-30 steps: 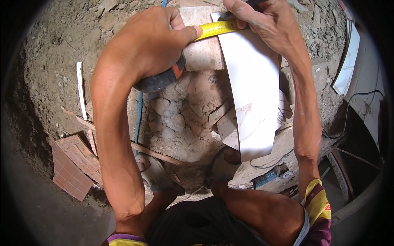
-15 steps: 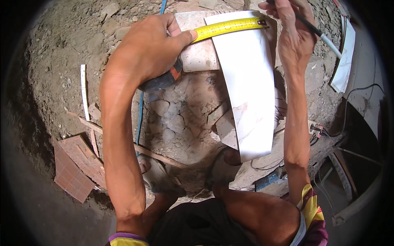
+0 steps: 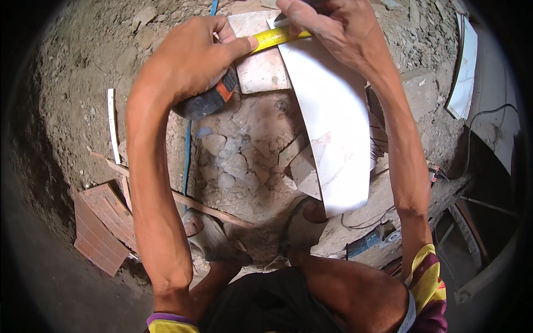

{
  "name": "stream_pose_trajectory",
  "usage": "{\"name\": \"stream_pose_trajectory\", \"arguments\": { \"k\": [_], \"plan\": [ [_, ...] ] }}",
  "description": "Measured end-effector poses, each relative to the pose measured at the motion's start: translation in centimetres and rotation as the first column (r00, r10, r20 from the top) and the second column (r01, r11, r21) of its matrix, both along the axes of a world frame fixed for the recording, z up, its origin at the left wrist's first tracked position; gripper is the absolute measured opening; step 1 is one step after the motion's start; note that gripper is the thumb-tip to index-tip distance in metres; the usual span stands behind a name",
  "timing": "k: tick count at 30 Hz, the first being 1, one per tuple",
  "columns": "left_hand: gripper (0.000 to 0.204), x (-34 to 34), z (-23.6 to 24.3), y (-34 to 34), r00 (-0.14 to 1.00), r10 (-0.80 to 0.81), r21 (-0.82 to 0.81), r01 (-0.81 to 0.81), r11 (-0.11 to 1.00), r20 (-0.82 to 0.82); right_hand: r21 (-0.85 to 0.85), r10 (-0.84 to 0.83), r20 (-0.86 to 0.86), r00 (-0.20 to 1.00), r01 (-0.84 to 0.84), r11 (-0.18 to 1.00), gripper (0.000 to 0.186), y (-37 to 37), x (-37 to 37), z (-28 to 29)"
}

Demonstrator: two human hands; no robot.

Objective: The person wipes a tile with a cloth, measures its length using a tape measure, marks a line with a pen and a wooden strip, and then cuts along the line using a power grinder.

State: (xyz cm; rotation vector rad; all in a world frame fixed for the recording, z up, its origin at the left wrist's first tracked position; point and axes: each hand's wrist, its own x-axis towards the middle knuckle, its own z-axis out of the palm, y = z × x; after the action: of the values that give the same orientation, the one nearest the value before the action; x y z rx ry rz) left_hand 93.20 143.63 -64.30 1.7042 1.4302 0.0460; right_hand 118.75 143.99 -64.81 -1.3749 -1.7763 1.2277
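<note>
My left hand [image 3: 197, 58] is closed on a tape measure [image 3: 205, 105], its black and orange case below my fingers and my thumb on the yellow blade [image 3: 269, 39]. The blade lies across the top of a long white marbled tile piece [image 3: 333, 139]. My right hand [image 3: 338, 36] is bent over that tile's top end and the blade's far part, closed round a dark pen [image 3: 283, 19] that is mostly hidden. A pale square tile [image 3: 261, 72] lies under the blade beside the white piece.
Rubble [image 3: 225, 161] and my sandaled feet are below. A blue strip [image 3: 187, 150], thin wood [image 3: 222, 213] and brown tile pieces [image 3: 100, 238] lie leftward. A blue power tool [image 3: 366, 241], cables and a white strip [image 3: 466, 61] are on the right.
Since half a second ago my right hand has swung left over the tape's end, mostly hiding the pen. My left hand and tape have shifted slightly left.
</note>
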Motion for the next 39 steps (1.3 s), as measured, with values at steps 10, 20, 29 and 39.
{"name": "stream_pose_trajectory", "arguments": {
  "k": [10, 20, 29, 39],
  "plan": [
    [0.049, -0.5, 0.2, -0.4, 0.998, 0.005, 0.012, -0.005, 1.0, -0.058, 0.235, -0.545, -0.143, 0.826, 0.564, 0.792, 0.017, 0.6, 3.5, 1.3],
    [0.046, -0.1, 0.4, -0.1, 0.999, 0.011, -0.041, -0.013, 0.999, -0.039, 0.008, -0.06, -0.065, 0.996, 0.06, 0.998, 0.013, -0.1, 0.1, 0.2],
    [0.047, -0.2, 0.4, -0.3, 0.998, 0.003, -0.024, -0.005, 1.0, -0.06, -0.069, -0.053, -0.058, 0.997, 0.049, 0.996, 0.029, 0.7, -1.6, 0.0],
    [0.042, -0.2, 0.2, 0.0, 1.0, -0.016, -0.112, 0.013, 0.994, -0.02, -0.088, -0.042, -0.116, 0.992, 0.032, 0.996, 0.028, 0.6, -0.9, -0.2]
  ]
}}
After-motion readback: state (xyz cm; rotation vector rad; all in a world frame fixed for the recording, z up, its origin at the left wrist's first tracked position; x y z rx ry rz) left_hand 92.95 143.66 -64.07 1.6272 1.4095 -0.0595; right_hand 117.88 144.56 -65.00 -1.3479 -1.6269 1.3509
